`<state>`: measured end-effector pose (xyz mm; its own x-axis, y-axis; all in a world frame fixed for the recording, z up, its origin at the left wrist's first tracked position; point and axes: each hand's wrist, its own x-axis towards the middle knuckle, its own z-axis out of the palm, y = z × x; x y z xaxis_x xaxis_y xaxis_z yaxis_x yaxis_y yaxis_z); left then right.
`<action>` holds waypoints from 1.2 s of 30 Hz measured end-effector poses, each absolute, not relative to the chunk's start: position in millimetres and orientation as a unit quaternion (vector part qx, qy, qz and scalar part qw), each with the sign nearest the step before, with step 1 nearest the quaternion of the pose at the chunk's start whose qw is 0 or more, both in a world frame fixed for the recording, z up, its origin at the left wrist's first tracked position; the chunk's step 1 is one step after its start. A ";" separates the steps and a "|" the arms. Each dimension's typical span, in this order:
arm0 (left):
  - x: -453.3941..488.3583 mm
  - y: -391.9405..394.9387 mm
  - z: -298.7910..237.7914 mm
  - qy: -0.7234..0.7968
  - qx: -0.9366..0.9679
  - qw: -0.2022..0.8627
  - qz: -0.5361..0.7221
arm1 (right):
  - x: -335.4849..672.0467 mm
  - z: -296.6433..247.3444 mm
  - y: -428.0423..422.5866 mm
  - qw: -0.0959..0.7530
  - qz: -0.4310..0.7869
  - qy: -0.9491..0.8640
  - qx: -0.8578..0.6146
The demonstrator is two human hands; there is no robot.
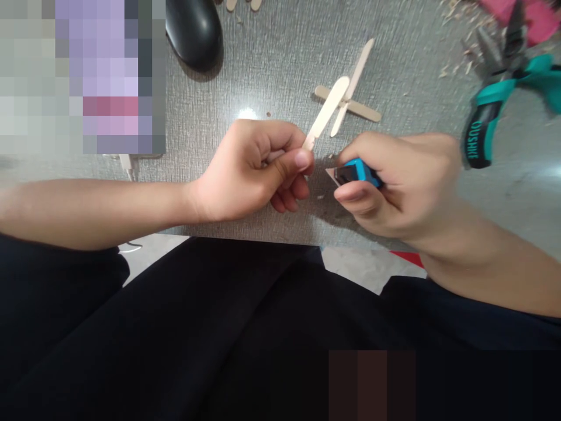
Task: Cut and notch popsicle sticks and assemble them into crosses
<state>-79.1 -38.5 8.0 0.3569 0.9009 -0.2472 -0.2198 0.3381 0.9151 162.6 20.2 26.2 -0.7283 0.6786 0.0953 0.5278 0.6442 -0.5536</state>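
Note:
Between thumb and fingers, my left hand pinches a pale wooden craft stick by its lower end. The stick points up and to the right, with a notch cut in its edge just above the thumb. My right hand is wrapped round a blue and black utility knife. Its short blade points left toward the stick, with a gap between them. Beyond the held stick, two more craft sticks lie crossed on the grey table.
Teal and black pliers lie at the right, near wood shavings and a pink item. A black computer mouse rests at the upper left. A white cable is at the left. Stick ends show at the top edge.

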 end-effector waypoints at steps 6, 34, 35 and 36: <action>-76.8 -43.1 4.3 0.409 0.440 0.688 0.407 | 170.5 15.6 18.2 0.178 0.216 -0.900 -0.334; -77.9 -42.3 7.5 0.432 0.447 0.677 0.394 | 172.0 16.2 27.2 0.180 0.184 -0.904 -0.341; -77.8 -42.1 7.7 0.433 0.445 0.679 0.392 | 172.1 16.1 26.7 0.174 0.185 -0.906 -0.339; -77.7 -41.8 8.0 0.433 0.442 0.683 0.388 | 172.3 16.2 26.3 0.163 0.188 -0.907 -0.340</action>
<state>-77.7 -41.8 8.0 0.3246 0.9128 -0.2480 -0.1480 0.3080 0.9398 172.3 26.3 16.2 -0.7156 0.6781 0.1680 0.5550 0.6979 -0.4527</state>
